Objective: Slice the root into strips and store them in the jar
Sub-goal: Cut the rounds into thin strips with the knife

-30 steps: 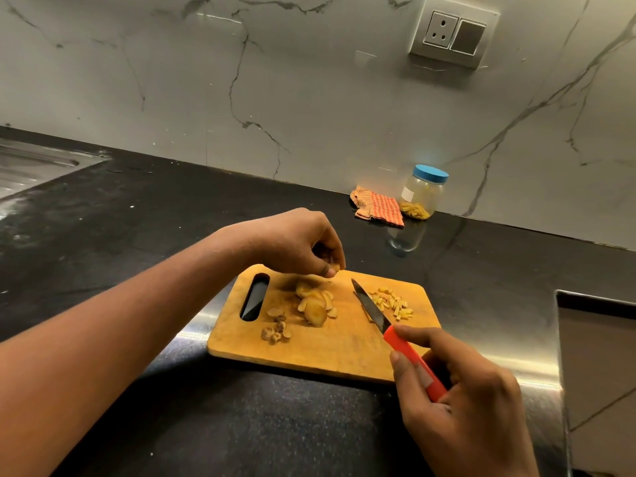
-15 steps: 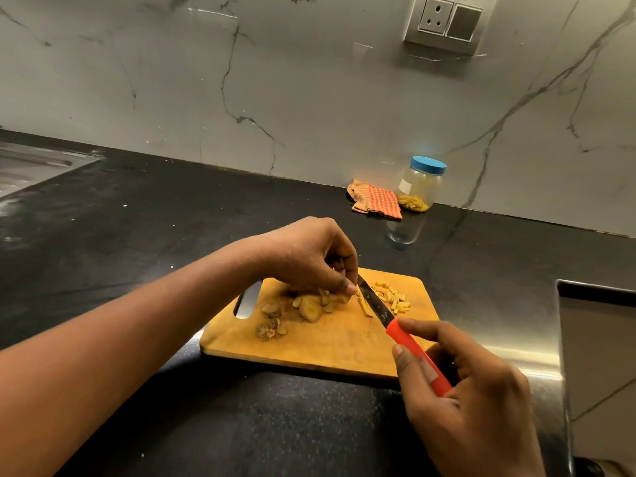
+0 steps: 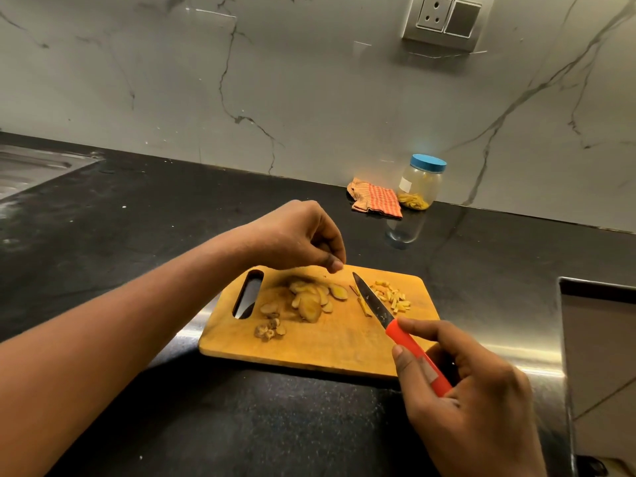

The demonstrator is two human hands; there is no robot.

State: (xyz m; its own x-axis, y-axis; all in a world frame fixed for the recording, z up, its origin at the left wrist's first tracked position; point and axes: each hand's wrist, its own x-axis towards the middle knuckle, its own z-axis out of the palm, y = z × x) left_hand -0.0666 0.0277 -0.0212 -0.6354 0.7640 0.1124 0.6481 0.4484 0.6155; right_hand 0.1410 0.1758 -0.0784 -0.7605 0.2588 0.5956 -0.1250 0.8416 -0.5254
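A wooden cutting board (image 3: 309,346) lies on the black counter. Pale yellow root slices (image 3: 309,299) are heaped at its middle, and cut strips (image 3: 392,294) lie at its far right. One thin strip (image 3: 363,306) rests against the knife blade (image 3: 373,301). My right hand (image 3: 471,401) grips the knife's red handle (image 3: 418,359), with the tip resting on the board. My left hand (image 3: 299,235) hovers just above the slices, fingers curled, thumb and forefinger tips together; nothing shows between them. The jar (image 3: 420,182), with its blue lid on, stands by the wall and holds some strips.
Brown root trimmings (image 3: 268,330) sit near the board's handle slot. A checked orange cloth (image 3: 377,201) lies left of the jar. A steel sink (image 3: 27,166) is at the far left, a steel-rimmed unit (image 3: 599,356) at the right. A wall socket (image 3: 444,18) is above.
My left hand came down to the slices beside the blade, then lifted off and back to the left. A thin strip now lies by the blade. The knife has barely moved.
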